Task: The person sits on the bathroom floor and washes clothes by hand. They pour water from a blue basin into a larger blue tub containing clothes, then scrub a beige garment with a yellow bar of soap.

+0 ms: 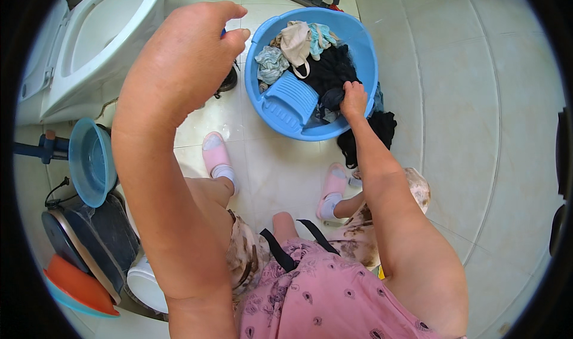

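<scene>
A round blue plastic washtub (pixel 371 56) stands on the tiled floor before me, with a ribbed washboard (pixel 293 98) built into its near left side. Inside lie black garments (pixel 333 72), a beige cloth with a strap (pixel 295 41), a light blue cloth (pixel 318 39) and a crumpled pale patterned cloth (pixel 271 65). My right hand (pixel 354 99) grips dark wet cloth (pixel 333 99) at the tub's right side. Raised left of the tub, my left hand (pixel 224 39) has its thumb and forefinger apart; a bit of something blue shows behind them, and its palm is hidden.
A toilet (pixel 107 48) stands at upper left, a blue basin (pixel 91 162) below it. A dark shoe (pixel 229 80) lies behind my left wrist. Black clothing (pixel 380 128) is on the floor right of the tub. A squeegee-like tool (pixel 313 0) lies beyond it; tiled wall bounds the right.
</scene>
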A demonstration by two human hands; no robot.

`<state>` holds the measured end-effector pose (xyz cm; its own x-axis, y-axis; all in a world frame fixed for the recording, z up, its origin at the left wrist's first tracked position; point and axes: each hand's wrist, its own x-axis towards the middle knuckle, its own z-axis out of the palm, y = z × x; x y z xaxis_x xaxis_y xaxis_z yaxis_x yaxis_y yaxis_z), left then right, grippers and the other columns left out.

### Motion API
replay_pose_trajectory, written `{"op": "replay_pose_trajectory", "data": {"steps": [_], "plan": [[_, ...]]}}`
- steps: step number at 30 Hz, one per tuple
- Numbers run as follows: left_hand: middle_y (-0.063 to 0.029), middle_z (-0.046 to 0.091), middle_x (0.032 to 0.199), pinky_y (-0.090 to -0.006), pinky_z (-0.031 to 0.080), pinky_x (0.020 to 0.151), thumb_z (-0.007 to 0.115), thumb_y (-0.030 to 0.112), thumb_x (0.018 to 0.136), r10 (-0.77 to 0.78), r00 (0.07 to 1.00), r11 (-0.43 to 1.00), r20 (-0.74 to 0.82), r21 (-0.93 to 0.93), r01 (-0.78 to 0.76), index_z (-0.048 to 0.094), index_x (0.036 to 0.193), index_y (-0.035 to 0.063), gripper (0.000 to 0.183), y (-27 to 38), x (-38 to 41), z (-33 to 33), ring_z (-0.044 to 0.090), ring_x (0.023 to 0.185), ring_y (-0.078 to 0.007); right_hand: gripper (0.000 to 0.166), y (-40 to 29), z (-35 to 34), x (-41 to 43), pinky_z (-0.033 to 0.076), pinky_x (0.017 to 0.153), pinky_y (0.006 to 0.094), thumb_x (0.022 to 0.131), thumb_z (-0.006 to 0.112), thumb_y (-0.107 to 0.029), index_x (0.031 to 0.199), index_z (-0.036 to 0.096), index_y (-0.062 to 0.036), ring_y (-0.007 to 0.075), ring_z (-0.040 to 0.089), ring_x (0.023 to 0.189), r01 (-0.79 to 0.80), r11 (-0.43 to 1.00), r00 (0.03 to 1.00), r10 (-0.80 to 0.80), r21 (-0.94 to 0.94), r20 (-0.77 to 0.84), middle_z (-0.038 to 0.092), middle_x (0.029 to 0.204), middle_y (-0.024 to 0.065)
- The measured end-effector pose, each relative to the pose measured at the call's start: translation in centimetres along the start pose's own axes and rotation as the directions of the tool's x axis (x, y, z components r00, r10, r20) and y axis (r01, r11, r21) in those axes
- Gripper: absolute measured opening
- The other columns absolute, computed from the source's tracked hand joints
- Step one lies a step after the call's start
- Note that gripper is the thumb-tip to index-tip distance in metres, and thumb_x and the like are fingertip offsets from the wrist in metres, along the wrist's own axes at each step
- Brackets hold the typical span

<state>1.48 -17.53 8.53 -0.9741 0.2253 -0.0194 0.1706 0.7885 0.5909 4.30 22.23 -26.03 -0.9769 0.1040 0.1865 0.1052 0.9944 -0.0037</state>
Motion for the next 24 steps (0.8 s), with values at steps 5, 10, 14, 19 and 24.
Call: {"op": "replay_pose_trajectory", "data": {"steps": [5,10,14,19,24], "plan": [[-0.016,0.069,0.112,-0.0347,0.051,0.086,0.059,0.022,0.093,-0.001,1.0,1.0,0.002,0.02,0.001,0.062,0.126,0.0024,0.039,-0.1,-0.1,0.1,0.066,0.098,-0.0271,0.018,-3.1,-1.0,-1.0,0.041,0.076,0.0445,0.073,0.063,0.0,0.086,0.061,-0.0127,0.0312,0.053,0.095,-0.052,0.993,0.986,0.067,0.102,-0.151,0.056,0.091,0.0072],[-0.0165,0.069,0.112,-0.0351,0.052,0.086,0.059,0.023,0.093,0.021,1.0,1.0,-0.01,0.006,-0.021,0.062,0.127,0.0029,0.039,0.1,0.0,0.2,0.067,0.098,-0.0275,0.02,-6.4,1.7,-5.7,0.042,0.09,0.0482,0.08,0.062,-0.007,0.099,0.066,-0.0109,0.0321,0.05,0.115,-0.123,0.992,0.972,0.126,-0.027,0.2,0.057,0.111,0.0105],[-0.018,0.069,0.111,-0.0353,0.052,0.085,0.059,0.024,0.093,0.007,1.0,1.0,0.014,-0.011,-0.007,0.062,0.127,0.0031,0.04,0.6,0.0,0.2,0.067,0.096,-0.0274,0.032,-5.9,1.8,-5.7,0.039,0.102,0.0514,0.084,0.059,-0.01,0.115,0.067,-0.0111,0.0321,0.042,0.131,-0.103,0.981,0.872,0.169,-0.167,0.46,0.052,0.131,0.0137],[-0.0188,0.069,0.11,-0.0347,0.053,0.082,0.059,0.025,0.094,0.03,0.999,0.999,-0.019,0.014,-0.03,0.062,0.128,0.0034,0.041,0.7,0.1,0.3,0.068,0.093,-0.0265,0.029,-6.7,-0.2,-6.1,0.039,0.1,0.0551,0.084,0.059,-0.014,0.11,0.072,-0.0096,0.032,0.045,0.131,-0.013,0.968,0.854,0.141,-0.252,0.5,0.056,0.13,0.0143],[-0.0174,0.067,0.113,-0.0341,0.052,0.082,0.058,0.026,0.094,-0.007,1.0,0.999,0.017,-0.053,0.008,0.061,0.127,0.0033,0.04,0.8,0.3,0.5,0.066,0.092,-0.0253,0.021,-8.0,-0.2,-6.8,0.046,0.089,0.0506,0.079,0.06,-0.011,0.094,0.073,-0.0025,0.0359,0.058,0.106,-0.242,0.947,0.933,0.167,0.212,0.319,0.066,0.105,0.0182]]}}
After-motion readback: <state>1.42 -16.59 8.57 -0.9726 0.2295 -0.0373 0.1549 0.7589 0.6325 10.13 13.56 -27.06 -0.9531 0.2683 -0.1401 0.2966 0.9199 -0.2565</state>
